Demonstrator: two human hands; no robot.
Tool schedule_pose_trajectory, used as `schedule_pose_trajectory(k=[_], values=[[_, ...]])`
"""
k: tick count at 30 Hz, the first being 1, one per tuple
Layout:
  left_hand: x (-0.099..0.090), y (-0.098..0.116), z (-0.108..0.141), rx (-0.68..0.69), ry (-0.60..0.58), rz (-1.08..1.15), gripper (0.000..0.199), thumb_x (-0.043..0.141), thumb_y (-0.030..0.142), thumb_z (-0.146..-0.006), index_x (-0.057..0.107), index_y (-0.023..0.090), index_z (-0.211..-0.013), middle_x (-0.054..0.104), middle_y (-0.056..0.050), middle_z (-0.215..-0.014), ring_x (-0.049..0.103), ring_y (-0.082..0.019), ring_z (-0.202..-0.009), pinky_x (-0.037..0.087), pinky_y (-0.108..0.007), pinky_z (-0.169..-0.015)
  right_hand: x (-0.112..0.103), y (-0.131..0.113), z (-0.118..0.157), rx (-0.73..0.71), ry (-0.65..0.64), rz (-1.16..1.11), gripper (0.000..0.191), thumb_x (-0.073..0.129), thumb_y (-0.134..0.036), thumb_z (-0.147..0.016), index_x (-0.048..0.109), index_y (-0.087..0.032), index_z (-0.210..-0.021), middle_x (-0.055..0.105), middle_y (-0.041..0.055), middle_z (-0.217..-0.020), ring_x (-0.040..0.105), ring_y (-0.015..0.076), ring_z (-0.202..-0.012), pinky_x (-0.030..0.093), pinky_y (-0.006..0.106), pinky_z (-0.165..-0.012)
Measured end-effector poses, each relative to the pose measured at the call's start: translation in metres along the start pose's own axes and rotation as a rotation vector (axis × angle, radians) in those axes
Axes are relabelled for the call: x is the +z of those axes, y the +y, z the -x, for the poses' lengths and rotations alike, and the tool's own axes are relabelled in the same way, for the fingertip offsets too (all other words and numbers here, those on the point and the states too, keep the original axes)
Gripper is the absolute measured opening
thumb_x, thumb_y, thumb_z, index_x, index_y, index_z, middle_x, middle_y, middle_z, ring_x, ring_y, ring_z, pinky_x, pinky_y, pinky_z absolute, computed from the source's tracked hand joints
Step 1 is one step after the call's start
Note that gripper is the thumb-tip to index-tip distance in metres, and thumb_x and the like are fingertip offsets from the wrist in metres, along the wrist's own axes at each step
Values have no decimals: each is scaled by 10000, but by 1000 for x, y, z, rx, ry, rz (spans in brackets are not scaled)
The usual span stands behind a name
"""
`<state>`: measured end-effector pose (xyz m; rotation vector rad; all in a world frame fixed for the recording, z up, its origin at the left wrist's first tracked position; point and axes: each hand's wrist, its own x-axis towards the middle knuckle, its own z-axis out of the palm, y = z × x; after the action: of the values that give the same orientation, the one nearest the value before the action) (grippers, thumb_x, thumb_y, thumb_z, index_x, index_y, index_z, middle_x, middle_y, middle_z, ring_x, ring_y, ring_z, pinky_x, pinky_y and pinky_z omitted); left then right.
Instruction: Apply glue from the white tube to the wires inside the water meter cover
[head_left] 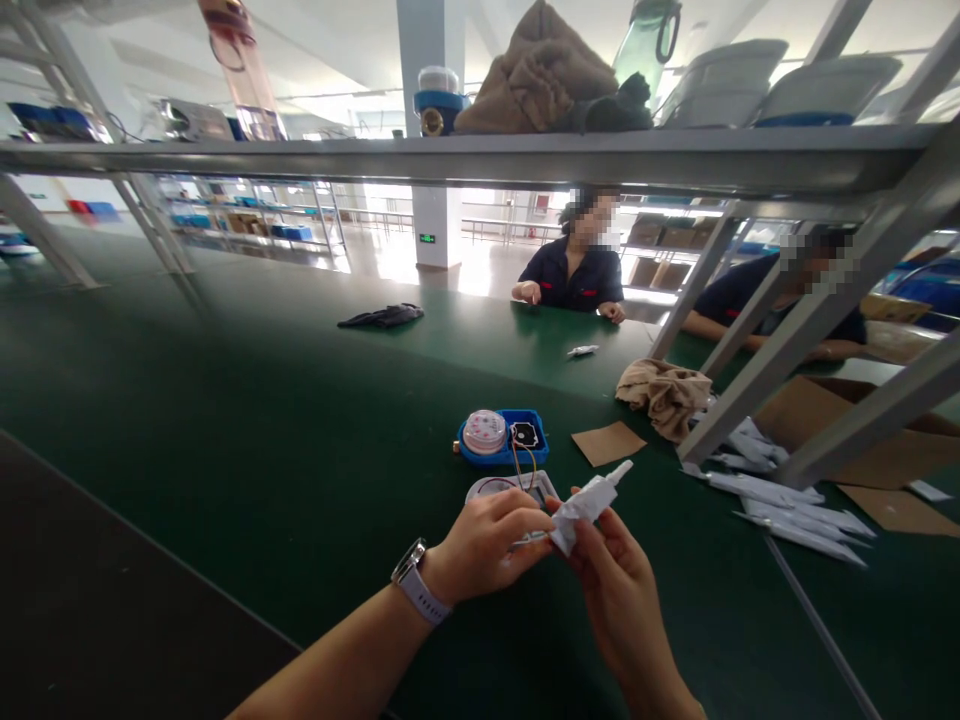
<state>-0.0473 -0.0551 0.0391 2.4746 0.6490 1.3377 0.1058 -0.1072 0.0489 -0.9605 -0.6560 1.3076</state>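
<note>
White crumpled tube (583, 510) is pinched narrow in the right hand (613, 592), left hand (486, 548) fingers hold a thin metal pin (531, 537), and the blue housing (502, 438) lies still open with wires (523, 462) outside.

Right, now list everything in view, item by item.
workbench: one, dark green, spanning the view
plastic housing: one, blue, with a clear dial, on the bench ahead of the hands
plastic frame: one, white, just behind the hands
cardboard piece: one, brown, right of the housing
cloth: one, beige, further right
loose tubes: several, white, on the right
gloves: one bunch, black, on the far bench
metal shelf: one, grey, overhead
co-workers: two, navy tops, across the bench
squeezed tube: one, white, in both hands
left hand: one, wearing a watch
right hand: one
</note>
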Motion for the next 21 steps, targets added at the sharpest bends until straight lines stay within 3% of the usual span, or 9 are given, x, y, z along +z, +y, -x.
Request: schedule_pose_trajectory(k=[3,9,14,21], values=[[-6,-8,-1,191,-1,-134,72,573,248,-904,623,197,-919,614,-18,-832,603,-115,-706,488,-225,-645,1,1,0,50,-21,-31,406,784,-371,-710,659,-222,-1066,738,47,-985,687,190,-850,554,291,-749],[-14,-10,-3,235,-88,-278,198,510,341,-945,651,208,-900,615,-5,-803,589,-115,-680,478,-235,-622,-2,7,2,18,-109,47,308,743,-368,-759,706,-195,-1011,731,68,-1006,677,211,-878,549,335,-803],[-11,-7,-5,185,-162,-280,232,476,325,-958,638,178,-882,655,-20,-833,598,-132,-724,499,-256,-668,-5,14,-1,-41,-116,110,294,743,-386,-753,721,-208,-987,730,58,-975,671,240,-888,547,379,-816],[-11,-8,-5,6,-117,-87,119,607,266,-877,654,177,-815,662,-18,-794,571,-138,-717,485,-282,-709,-2,16,0,-59,-164,176,351,740,-394,-753,703,-232,-1062,722,55,-1026,662,244,-935,503,412,-914]])
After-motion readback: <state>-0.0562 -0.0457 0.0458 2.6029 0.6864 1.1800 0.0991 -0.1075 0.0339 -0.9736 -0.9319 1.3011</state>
